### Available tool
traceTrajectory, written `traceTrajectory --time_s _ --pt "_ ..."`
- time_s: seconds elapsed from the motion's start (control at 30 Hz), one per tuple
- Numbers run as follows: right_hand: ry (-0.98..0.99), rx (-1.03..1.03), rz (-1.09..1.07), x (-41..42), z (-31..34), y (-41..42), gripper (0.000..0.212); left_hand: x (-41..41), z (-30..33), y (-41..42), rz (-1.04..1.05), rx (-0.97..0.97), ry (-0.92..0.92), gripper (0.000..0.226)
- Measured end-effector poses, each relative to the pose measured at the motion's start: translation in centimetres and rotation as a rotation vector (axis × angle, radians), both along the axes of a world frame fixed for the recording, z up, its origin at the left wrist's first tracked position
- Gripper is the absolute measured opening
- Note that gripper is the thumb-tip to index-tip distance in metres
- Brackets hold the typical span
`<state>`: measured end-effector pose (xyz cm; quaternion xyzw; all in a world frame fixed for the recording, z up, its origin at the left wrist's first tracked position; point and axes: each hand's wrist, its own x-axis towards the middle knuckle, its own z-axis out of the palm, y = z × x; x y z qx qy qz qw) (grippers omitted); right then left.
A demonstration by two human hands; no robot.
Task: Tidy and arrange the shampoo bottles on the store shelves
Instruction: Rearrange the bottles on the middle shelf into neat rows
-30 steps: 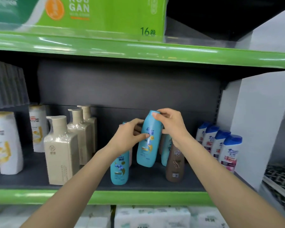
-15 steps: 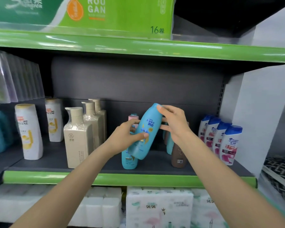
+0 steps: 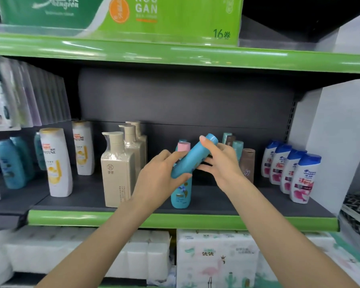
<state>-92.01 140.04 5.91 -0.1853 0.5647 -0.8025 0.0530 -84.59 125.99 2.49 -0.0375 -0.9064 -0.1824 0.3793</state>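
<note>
At the far left of the dark shelf [image 3: 216, 201] stand teal bottles [image 3: 12, 163], then two white Pantene bottles [image 3: 56, 163] and a row of beige pump bottles [image 3: 117, 169]. The left hand [image 3: 160, 179] curls round the lower end of a blue shampoo bottle [image 3: 192, 156], which is lifted off the shelf and tilted with its cap up to the right. The right hand [image 3: 220, 161] grips its upper end, thumb at the cap. Below them a teal bottle [image 3: 181, 194] stands upright, with a brown bottle [image 3: 247, 165] just right. Four Head & Shoulders bottles [image 3: 303, 177] line the right end.
</note>
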Motion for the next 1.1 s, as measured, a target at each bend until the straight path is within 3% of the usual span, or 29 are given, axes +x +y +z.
traceTrajectory --time_s 0.13,0.23,0.47,0.7,0.97,1.1 --pt "-0.022 -0.125 0.062 -0.3 -0.3 0.6 0.018 0.8 -0.7 -1.6 -0.277 0.297 -0.176 0.059" --pt "-0.036 -0.207 0.116 -0.2 -0.5 0.5 0.017 1.6 -0.6 -1.7 -0.336 0.376 -0.161 0.057" --pt "0.043 -0.147 0.246 -0.4 -0.8 0.5 0.033 2.0 -0.7 -3.0 -0.176 0.200 0.046 0.065" --pt "0.036 -0.146 0.257 -0.6 -1.4 0.3 0.031 2.5 -1.0 -3.5 -0.105 0.048 0.169 0.067" --pt "0.004 -0.160 0.250 -0.5 -1.5 0.2 0.029 2.7 -0.9 -3.6 -0.123 0.089 0.149 0.065" --pt "-0.074 -0.255 0.320 -0.3 -1.3 0.3 0.027 3.0 -0.4 -3.2 -0.181 0.331 0.120 0.057"
